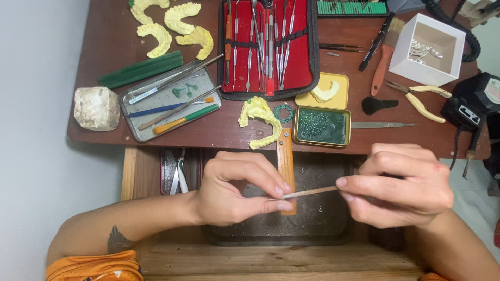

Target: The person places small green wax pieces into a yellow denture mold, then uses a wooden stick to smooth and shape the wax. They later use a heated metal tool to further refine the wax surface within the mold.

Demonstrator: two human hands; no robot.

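Round white-red label [492, 90] on black device [471, 106], far right table edge

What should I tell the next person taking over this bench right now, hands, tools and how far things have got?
Left hand: fingertips pinch one end of a thin metal strip.
Right hand: pinches the other end; strip held level above the wooden peg.
Nearby: yellow tooth mould and green wax tin at the table edge, red tool case behind.
Done: strip picked up.
Left: the strip has not touched mould or wax.

hidden: thin strip's [311, 192] ends inside both grips | cut off: right forearm, tool roll [268, 47] top
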